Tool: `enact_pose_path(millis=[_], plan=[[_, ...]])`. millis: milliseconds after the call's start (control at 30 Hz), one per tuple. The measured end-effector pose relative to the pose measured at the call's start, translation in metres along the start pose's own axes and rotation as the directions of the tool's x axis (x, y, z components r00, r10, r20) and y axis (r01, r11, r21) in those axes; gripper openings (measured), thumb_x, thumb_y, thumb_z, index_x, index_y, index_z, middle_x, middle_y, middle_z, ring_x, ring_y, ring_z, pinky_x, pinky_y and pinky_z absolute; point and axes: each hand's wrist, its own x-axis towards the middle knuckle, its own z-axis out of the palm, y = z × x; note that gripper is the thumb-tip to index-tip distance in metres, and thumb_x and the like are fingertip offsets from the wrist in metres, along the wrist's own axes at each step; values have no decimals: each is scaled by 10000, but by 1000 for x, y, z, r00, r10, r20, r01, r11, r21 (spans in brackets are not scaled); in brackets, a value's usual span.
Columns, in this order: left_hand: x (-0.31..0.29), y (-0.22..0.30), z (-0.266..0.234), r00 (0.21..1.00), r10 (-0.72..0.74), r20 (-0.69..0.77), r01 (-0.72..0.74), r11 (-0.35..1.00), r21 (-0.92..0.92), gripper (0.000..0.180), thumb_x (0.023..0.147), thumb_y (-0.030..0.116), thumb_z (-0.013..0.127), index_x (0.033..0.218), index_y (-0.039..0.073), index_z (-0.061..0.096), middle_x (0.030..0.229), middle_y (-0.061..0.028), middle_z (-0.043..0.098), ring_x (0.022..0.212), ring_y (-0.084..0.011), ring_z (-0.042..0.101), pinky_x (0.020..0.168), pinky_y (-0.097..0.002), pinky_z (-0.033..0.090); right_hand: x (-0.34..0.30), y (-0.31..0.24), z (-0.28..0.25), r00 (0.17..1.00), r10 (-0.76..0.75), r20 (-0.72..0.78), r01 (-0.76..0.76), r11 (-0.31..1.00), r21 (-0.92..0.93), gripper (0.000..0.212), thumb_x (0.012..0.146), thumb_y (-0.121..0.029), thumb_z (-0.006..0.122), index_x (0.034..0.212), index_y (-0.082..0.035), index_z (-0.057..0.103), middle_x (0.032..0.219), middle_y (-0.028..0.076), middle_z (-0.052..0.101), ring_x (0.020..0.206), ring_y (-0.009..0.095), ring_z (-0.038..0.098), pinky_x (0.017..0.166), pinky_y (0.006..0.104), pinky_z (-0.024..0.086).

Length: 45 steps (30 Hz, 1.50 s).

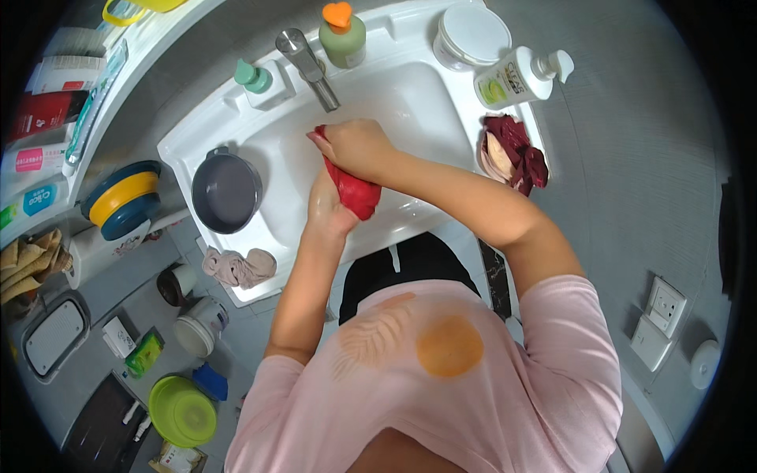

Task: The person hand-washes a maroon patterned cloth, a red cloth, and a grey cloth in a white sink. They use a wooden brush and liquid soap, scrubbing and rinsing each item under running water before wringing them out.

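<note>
A wet-looking red cloth [356, 192] is bunched up over the white sink basin [422, 102]. My right hand [361, 148] is closed round its upper part, and a bit of red pokes out past the fingers. Just below, my left hand [325, 197] is closed on the same cloth, most of its fingers hidden behind the fabric and my right hand. The cloth's thick end bulges out beside my left wrist. Above both hands is the metal faucet [310, 67], apart from them.
On the sink's left ledge are a grey pot [226, 191] and crumpled beige cloths [239, 268]. A green pump bottle [342, 39], a white lidded tub [473, 35], a white pump bottle [512, 79] and maroon fabric [516, 154] line the back and right. A shelf [118, 87] curves along the left.
</note>
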Motion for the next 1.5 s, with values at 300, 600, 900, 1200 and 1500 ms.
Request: enact_pose_path(millis=[300,600,900,1200,1500], plan=[[12,3,2,990,-9,-143,30,988,149,373,897,373,426,1104,71,497,1080,-127,567,910,-290,578,658,-470,485,1,16,30,995,-98,-9,97,992,-83,177,752,-227,544,719,-68,615,668,127,629,583,301,617,512,428,473],[-1,5,0,983,182,-33,-172,964,204,429,904,398,432,1120,30,473,1034,-117,583,869,-238,601,673,-361,507,-3,39,-22,870,374,321,-490,585,646,311,902,-285,494,888,-3,623,833,90,648,725,156,605,664,284,476],[-11,13,-2,977,175,125,-214,845,489,413,849,296,579,1119,-4,492,1007,-102,582,867,-183,590,727,-305,497,-21,34,-37,876,340,342,-447,310,839,337,926,-307,470,983,4,588,873,39,614,766,85,550,704,237,463],[-7,14,-16,988,101,119,-136,933,333,296,739,82,579,1017,-11,539,886,-75,598,780,-153,584,677,-278,484,-18,26,-29,852,357,383,-473,211,855,290,923,-281,482,951,-13,590,838,23,605,744,79,544,693,233,459],[16,-6,-80,997,-35,71,8,934,357,392,844,197,559,1160,-17,469,1070,-116,564,926,-191,583,798,-311,488,-37,62,8,725,287,626,-688,361,630,320,878,-294,550,1000,-1,590,889,70,623,821,134,573,752,272,460]])
